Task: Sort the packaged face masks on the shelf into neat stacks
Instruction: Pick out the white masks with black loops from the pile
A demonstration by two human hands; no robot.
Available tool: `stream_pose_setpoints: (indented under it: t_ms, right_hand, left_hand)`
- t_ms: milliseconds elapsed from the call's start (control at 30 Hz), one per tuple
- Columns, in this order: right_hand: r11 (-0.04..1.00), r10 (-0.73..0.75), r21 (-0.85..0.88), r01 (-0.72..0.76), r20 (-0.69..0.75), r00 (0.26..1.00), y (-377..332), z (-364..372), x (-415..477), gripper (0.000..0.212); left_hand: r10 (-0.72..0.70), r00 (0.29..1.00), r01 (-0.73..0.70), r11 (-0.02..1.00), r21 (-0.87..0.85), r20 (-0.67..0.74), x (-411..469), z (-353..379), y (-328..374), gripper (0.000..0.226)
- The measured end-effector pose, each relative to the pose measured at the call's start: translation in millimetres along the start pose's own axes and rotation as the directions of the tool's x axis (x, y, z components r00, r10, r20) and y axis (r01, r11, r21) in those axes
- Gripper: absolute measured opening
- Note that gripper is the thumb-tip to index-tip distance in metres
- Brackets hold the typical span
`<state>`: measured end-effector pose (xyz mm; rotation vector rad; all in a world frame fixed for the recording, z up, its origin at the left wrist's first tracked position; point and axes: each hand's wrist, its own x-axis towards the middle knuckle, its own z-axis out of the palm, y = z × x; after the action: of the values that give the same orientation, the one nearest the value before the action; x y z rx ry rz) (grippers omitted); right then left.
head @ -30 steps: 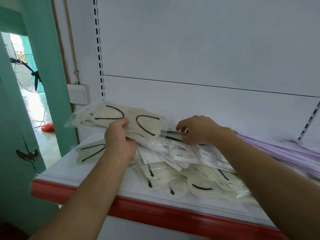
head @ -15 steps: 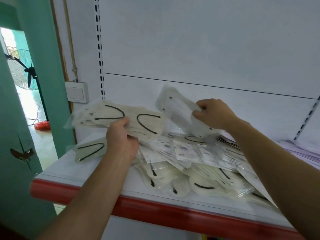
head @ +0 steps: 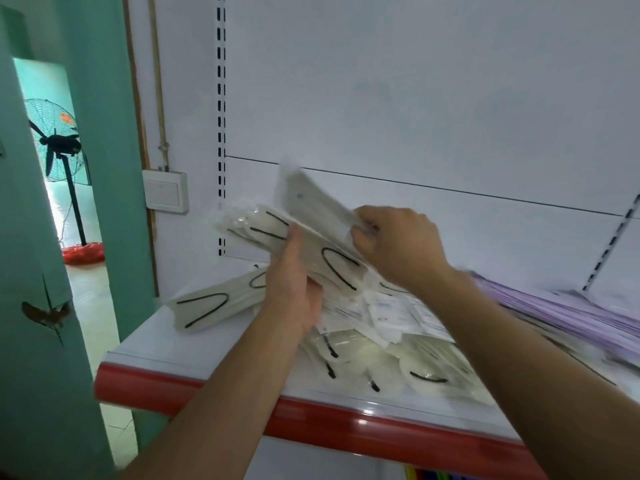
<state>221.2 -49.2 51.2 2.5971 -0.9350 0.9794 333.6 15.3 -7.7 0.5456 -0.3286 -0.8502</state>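
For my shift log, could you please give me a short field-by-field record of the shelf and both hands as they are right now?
left hand: grips bundle of masks, raised above the shelf
right hand: pinches single packet, tilted over the bundle
loose pile: unsorted masks, below the hands
stray mask: flat near the shelf's left end
purple packs: spread at the right
shelf: white, red front edge

A white back panel (head: 415,98) is crossed by a thin dark seam, with a slotted upright (head: 221,98) at its left. The shelf (head: 166,341) is edged with a red strip (head: 346,429). A white wall switch (head: 165,191) is mounted beside a green wall (head: 104,133). Through a bright doorway (head: 45,81), a standing fan (head: 57,147) is seen on a pale floor (head: 86,292), near a red bundle (head: 83,254).
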Motion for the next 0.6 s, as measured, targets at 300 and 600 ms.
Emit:
stream_pose_setpoints:
  t_ms: [300, 600]
  right_hand:
    - [0.949, -0.201, 0.289, 0.129, 0.238, 0.95, -36, 13, -10, 0.027]
    - [0.936, 0.18, 0.236, -0.261, 0.316, 0.931, 51, 17, 3, 0.014]
  left_hand:
    - [-0.096, 0.991, 0.095, 0.995, 0.01, 0.096, 7, -16, 0, 0.061]
    - [-0.056, 0.996, 0.045, 0.987, -0.157, -0.065, 10, -12, 2, 0.034]
